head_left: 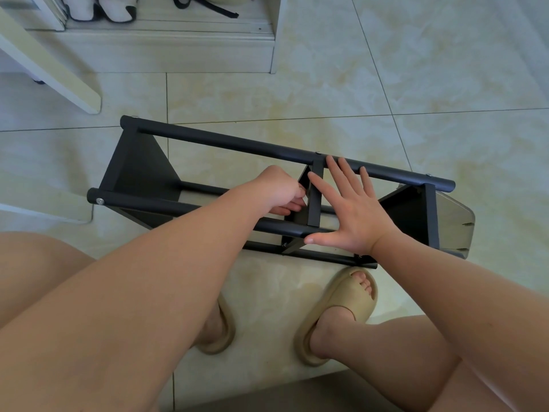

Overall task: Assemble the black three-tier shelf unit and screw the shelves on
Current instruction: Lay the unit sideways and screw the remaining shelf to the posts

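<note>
Black shelf unit (237, 141) is laid sideways on the tiled floor (326, 93), likely so its middle shelf (314, 200) can be fixed. It is steadied by the right hand (353, 214), fingers spread flat, while the middle shelf is gripped by the curled left hand (279, 190).

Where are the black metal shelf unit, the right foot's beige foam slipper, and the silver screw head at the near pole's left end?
Black metal shelf unit (237, 143): head view, far round pole.
Beige foam slipper (341, 303): head view, top strap.
Silver screw head (100, 201): head view, its centre.
</note>
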The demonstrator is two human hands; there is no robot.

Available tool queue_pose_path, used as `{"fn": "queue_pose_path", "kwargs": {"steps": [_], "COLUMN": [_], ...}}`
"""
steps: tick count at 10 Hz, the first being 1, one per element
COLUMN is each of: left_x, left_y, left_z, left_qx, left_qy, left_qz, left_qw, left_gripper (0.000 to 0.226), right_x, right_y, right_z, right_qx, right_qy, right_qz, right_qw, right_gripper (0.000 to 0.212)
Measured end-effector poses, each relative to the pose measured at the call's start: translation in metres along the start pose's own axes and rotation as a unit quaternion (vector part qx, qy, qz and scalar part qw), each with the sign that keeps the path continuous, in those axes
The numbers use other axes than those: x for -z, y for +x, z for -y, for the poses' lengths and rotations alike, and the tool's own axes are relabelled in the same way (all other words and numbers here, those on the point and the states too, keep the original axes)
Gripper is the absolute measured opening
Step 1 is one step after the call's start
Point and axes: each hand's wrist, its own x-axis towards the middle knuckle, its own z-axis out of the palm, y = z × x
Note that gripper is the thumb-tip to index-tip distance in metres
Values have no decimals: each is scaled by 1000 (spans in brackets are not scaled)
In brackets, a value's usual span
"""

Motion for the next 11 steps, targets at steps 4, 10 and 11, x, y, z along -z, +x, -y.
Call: {"fn": "queue_pose_path", "kwargs": {"steps": [4,10,11], "left_x": [6,15,17], "left_y": [8,5,5], "left_z": [8,11,11], "left_qx": [57,37,27], "left_qy": [-50,13,28], "left_qz": [28,88,97], "left_qw": [997,995,994], "left_gripper": [6,9,10], "right_x": [-1,0,0], "right_y": [0,-2,-2], "right_z": [1,3,3], "right_qx": [-1,-1,-2], "right_qy": [0,2,3], "right_qz": [1,3,3], "right_qw": [1000,1000,1000], "right_gripper": [118,119,119]}}
